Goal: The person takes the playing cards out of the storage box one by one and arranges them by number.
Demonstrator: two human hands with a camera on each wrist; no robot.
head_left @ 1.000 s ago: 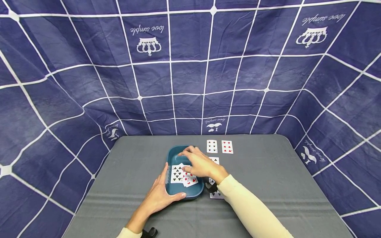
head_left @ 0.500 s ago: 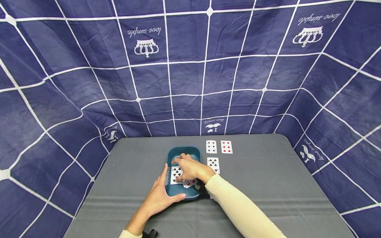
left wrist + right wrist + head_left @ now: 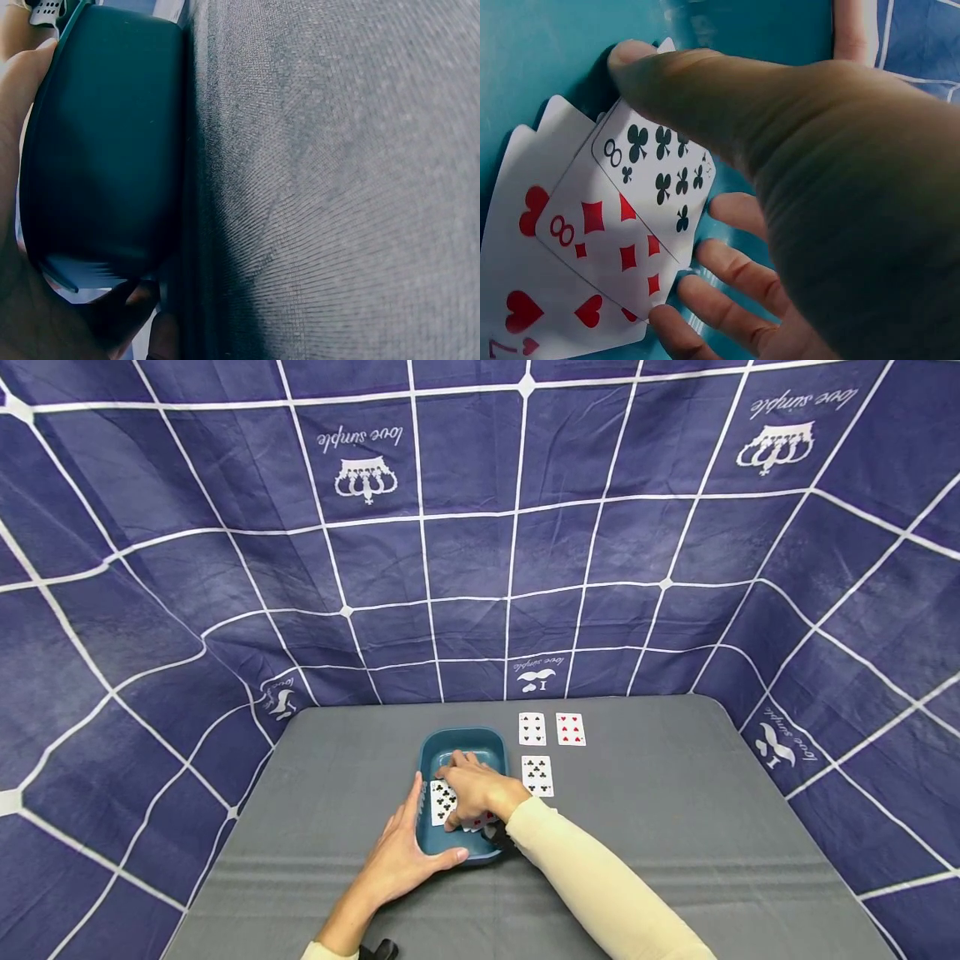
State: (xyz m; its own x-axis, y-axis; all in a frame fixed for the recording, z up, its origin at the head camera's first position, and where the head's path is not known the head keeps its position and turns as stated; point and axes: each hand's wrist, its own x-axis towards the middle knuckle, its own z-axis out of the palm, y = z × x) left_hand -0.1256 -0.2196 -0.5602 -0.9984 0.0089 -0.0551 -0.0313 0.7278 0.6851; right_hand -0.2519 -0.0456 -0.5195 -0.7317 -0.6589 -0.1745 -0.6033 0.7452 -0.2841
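While your left hand (image 3: 402,858) holds the near-left corner of the teal tray (image 3: 459,743), with the thumb along its near rim and the fingers up its left wall, your right hand (image 3: 474,791) is inside the tray on a small pile of cards. The tray stands on the grey desk (image 3: 675,827), a little left of the middle and nearer to your edge than to the far one.

From the head view you see only the eight of clubs (image 3: 442,800) at the left of the pile and a bit of red under your right hand. The right wrist view shows more: the eight of clubs (image 3: 660,176) lies on top, the eight of diamonds (image 3: 607,251) under it, and a seven of hearts (image 3: 525,315) below both. Your thumb (image 3: 705,90) presses at the top edge of the club card, and the other fingers (image 3: 735,262) curl under the right side of the pile, so the hand pinches the cards.

The left wrist view gives only the dark outer wall of the tray (image 3: 105,142) against your palm and the desk cloth.

Three more cards lie face up just right of the tray: a black one (image 3: 532,728) and a red one (image 3: 570,729) near the far edge, and a clubs card (image 3: 537,775) below them.
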